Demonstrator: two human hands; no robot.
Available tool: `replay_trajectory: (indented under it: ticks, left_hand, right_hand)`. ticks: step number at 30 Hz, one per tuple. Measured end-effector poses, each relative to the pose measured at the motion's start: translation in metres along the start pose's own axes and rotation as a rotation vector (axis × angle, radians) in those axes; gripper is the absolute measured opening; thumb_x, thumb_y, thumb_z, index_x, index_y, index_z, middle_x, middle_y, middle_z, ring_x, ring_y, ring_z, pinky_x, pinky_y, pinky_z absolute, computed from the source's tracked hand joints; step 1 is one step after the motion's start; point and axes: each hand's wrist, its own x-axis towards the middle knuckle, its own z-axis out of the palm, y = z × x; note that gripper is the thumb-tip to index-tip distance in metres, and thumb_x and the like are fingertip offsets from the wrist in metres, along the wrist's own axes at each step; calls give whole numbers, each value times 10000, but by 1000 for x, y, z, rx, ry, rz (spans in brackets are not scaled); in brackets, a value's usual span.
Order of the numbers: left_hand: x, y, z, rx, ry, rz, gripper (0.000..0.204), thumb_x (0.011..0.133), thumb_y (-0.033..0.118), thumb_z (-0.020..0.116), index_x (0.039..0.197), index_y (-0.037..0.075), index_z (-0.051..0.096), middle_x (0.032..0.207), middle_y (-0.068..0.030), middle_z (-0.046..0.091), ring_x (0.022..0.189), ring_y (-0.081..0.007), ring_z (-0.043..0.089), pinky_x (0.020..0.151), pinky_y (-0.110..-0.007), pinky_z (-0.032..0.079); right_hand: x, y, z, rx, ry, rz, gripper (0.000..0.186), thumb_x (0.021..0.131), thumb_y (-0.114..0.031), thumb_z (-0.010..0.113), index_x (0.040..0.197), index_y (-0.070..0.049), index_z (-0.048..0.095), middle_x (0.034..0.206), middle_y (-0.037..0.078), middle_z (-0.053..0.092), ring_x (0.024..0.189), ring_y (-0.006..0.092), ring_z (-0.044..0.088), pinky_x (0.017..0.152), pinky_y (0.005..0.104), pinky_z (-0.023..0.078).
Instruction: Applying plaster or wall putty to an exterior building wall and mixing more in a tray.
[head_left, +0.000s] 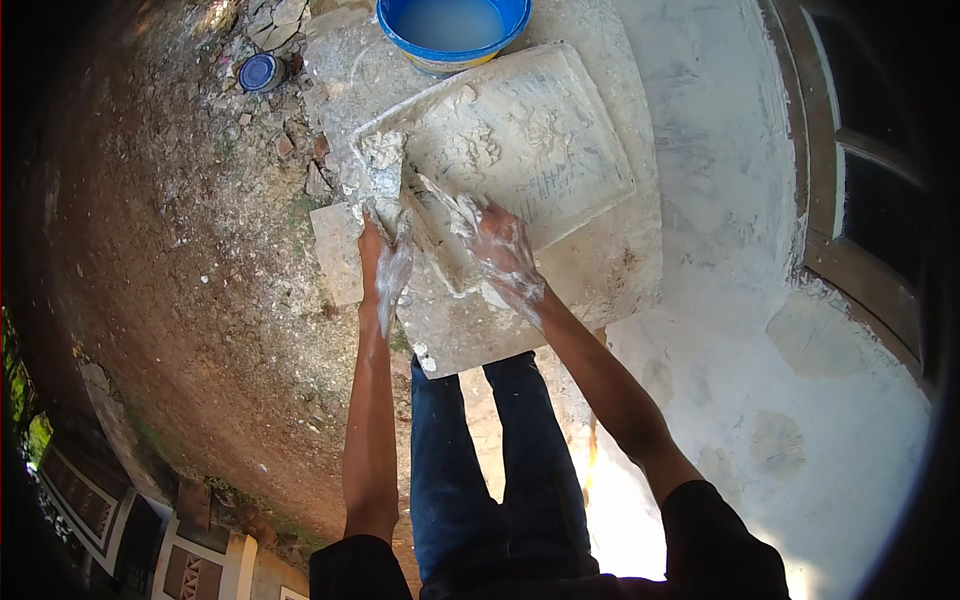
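A shallow rectangular tray (604,118) smeared with off-white plaster lies before me, with lumps of wet plaster (475,145) inside it. My left hand (388,258) is closed at the tray's near left corner, gripping a plaster-covered putty knife (386,180) whose wide blade carries a lump at its far end. Over the tray's near edge, my right hand (502,250) is closed round a thin, plaster-coated scraper (440,193) that points toward the left blade. Its handle is hidden in the fingers. White plaster coats both hands and wrists.
Under the tray is a stained board (610,262). A blue bucket (455,62) of cloudy water stands beyond it. A small blue-lidded can (262,73) sits among rubble at the far left. To the right rises a whitish wall (700,190) with a wooden window frame (865,290).
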Motion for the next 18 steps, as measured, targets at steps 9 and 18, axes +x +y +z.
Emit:
replay_trajectory:
  ticks: [9, 18]
  left_hand:
    - [1, -6, 0, -4, 49, 154, 591, 829, 168, 583, 1239, -142, 291, 742, -228, 593, 621, -269, 591, 537, -351, 457]
    - [0, -7, -1, -16, 62, 126, 577, 826, 152, 584, 1236, -140, 302, 736, -220, 592, 609, -261, 591, 521, -349, 454]
  right_hand:
    - [48, 2, 30, -217, 2, 261, 182, 756, -43, 495, 917, 21, 552, 792, 221, 553, 658, 357, 599, 536, 437, 480]
    - [38, 2, -37, -44, 134, 176, 240, 687, -56, 592, 919, 2, 579, 817, 171, 591, 694, 304, 595, 588, 388, 474]
